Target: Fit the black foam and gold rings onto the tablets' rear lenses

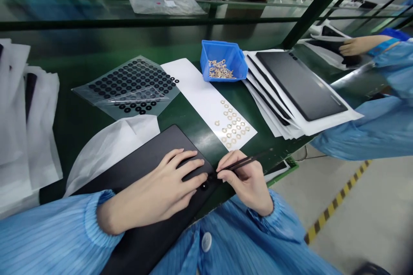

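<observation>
a worker's left hand (167, 187) lay palm down with fingers loosely spread across a black panel (151, 240), which stretched beneath that hand and forearm on a green table (196, 137). the right hand (245, 180) was closed around a pair of dark tweezers (240, 163), which stuck out past its knuckles, while its thumb and forefinger met just beside the panel's near-right corner. whether those fingertips also pinched a small part could not be told. black rings (204, 186) sat at that corner, between the two hands and right by the left fingertips.

just beyond the right hand, a strip of white paper (203, 99) ran away from the worker, pale rings (234, 126) laid in loose rows on its near end. farther out, past the rows, stood a blue bin (222, 47) with more small rings inside. ahead of the left hand, a clear sheet (129, 78) carried many black discs, and a white wrapper (116, 142) lay against the panel's far edge. to the right of the right hand, a stack of wrapped panels (300, 86) was topped by a bare dark one. well beyond it, a co-worker's hand (358, 45) rested on dark material.
</observation>
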Demonstrator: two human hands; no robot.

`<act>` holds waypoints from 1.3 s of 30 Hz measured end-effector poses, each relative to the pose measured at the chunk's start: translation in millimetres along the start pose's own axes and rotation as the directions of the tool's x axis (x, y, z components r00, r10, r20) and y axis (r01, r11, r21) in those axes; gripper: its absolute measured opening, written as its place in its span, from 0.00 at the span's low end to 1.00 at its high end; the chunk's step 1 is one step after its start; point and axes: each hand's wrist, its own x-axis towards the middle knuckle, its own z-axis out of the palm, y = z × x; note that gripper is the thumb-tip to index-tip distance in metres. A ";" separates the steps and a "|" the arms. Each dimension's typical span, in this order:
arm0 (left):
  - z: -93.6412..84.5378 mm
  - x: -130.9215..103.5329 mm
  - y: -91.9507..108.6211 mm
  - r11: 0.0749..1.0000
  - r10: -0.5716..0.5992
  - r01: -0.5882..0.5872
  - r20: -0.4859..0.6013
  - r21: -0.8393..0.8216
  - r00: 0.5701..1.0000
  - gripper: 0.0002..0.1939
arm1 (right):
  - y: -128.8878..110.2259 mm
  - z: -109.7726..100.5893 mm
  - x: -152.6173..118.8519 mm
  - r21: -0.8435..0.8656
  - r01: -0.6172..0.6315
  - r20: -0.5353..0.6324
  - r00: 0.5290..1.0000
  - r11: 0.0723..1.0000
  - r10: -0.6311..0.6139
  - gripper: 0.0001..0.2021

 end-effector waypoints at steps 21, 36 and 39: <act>-0.4 -2.1 0.5 1.000 -0.022 0.022 0.011 -0.010 1.000 0.15 | 36.2 -32.8 265.5 -0.575 -0.166 -0.148 0.984 0.802 0.097 0.07; 1.5 -2.7 -1.1 1.000 -0.019 0.018 0.025 0.025 1.000 0.15 | 19.3 -36.9 254.9 -0.608 -0.094 -0.072 0.995 0.788 0.064 0.04; -12.0 -3.8 -13.8 0.987 -0.100 0.107 -0.064 0.122 0.993 0.13 | 2.5 -38.6 240.0 -0.620 -0.059 -0.045 0.998 0.782 0.040 0.05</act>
